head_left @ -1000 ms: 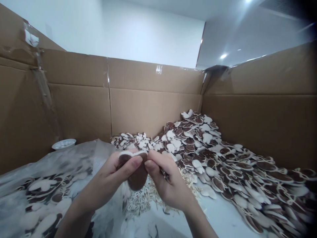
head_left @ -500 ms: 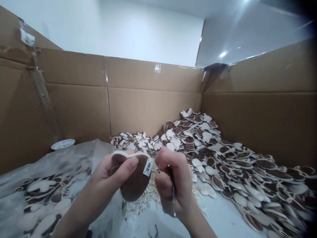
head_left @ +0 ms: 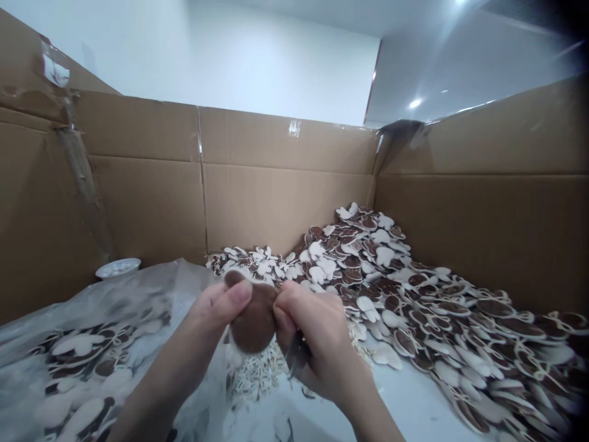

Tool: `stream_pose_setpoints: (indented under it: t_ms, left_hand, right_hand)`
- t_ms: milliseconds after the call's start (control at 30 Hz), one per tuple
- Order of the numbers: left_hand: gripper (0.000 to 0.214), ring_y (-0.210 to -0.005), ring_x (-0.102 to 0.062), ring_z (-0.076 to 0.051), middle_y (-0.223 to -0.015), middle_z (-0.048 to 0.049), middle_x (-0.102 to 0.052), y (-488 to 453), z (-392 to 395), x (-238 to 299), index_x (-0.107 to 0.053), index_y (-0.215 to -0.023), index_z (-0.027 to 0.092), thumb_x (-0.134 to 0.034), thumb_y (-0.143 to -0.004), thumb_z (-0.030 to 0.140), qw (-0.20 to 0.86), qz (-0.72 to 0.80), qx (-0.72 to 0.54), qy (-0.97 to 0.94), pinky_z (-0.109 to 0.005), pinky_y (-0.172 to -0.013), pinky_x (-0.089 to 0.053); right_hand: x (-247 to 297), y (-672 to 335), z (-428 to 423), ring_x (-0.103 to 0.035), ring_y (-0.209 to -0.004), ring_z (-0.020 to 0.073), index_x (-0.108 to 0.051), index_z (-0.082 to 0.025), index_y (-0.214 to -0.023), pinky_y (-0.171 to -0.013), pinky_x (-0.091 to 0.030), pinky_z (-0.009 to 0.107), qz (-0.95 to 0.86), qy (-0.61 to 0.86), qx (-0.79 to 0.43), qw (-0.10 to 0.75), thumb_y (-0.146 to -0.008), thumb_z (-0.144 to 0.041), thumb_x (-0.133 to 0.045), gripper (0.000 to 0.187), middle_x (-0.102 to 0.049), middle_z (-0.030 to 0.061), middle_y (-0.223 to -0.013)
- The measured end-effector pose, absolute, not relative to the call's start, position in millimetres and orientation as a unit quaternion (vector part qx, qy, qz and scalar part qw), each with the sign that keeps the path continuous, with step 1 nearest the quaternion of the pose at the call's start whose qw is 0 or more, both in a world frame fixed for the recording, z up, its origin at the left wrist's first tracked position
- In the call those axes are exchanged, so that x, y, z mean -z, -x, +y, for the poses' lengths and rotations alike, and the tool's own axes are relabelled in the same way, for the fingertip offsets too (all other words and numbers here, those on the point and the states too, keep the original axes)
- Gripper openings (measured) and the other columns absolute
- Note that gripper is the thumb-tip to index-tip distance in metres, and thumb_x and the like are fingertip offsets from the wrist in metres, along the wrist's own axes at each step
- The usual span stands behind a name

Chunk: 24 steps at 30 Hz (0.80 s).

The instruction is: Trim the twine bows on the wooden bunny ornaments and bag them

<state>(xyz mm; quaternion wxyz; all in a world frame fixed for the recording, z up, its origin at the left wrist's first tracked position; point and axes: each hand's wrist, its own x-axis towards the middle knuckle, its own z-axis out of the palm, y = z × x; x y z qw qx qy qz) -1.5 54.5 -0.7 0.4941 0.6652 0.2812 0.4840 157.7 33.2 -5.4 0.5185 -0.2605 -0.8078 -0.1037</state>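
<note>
Just left of the middle, my left hand is closed on a brown padded piece, its thumb pressed on the front near the rounded lobes. The piece has a pale upper edge and is held up above the table. My right hand is closed and touches the piece's right edge with thumb and forefinger. A slim metal tool, blurred and mostly covered by the fingers, is held in that same hand; its exact kind does not show. The small white printed label at the piece's edge is hidden now.
Similar brown-and-white pieces are heaped on the right, and others lie by a clear plastic bag on the left. Pale short scraps cover part of the white table. Cardboard walls surround it; a white bowl stands back left.
My right hand has moved left and now meets the edge of the brown piece, covering the label. The piece has shifted slightly up and right with my left hand.
</note>
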Motion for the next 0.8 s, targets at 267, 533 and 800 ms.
stream_pose_setpoints:
  t_ms: [267,533,800]
  left_hand:
    - [0.02,-0.076,-0.056,-0.013,-0.083,0.0009,-0.062,-15.2,37.6,-3.7,-0.062,-0.096,0.024,-0.049,-0.092,0.039,0.295,0.254,-0.545,-0.743,-0.024,-0.074,-0.048]
    - [0.032,-0.086,-0.061,-0.015,-0.089,-0.0009,-0.066,-21.4,38.1,12.7,-0.059,-0.12,0.031,-0.048,-0.092,0.042,0.567,0.155,-0.536,-0.606,-0.022,-0.07,-0.053]
    - [0.031,-0.051,-0.041,-0.006,-0.055,0.0051,-0.042,-20.8,50.7,-15.5,-0.064,-0.104,0.018,-0.033,-0.099,0.021,0.663,-0.026,-0.643,-0.382,-0.015,-0.053,-0.044]
  right_hand:
    - [4.4,-151.2,25.6,-0.035,-0.046,0.0075,-0.04,-0.022,-0.074,-0.043,-0.026,0.022,-0.753,0.282,0.009,0.594,-0.091,-0.014,-0.045,0.02,-0.038,-0.0056,-0.058]
    - [13.2,-132.3,18.4,-0.027,-0.043,0.0084,-0.038,-0.021,-0.065,-0.038,-0.023,0.021,-0.636,0.206,-0.244,0.703,-0.093,-0.027,-0.045,0.029,-0.03,-0.0062,-0.053]
    - [2.4,-145.1,31.6,-0.016,-0.038,0.0068,-0.035,-0.023,-0.067,-0.032,-0.015,0.018,-0.523,0.064,-0.384,0.758,-0.095,-0.03,-0.044,0.031,-0.024,-0.0088,-0.053]
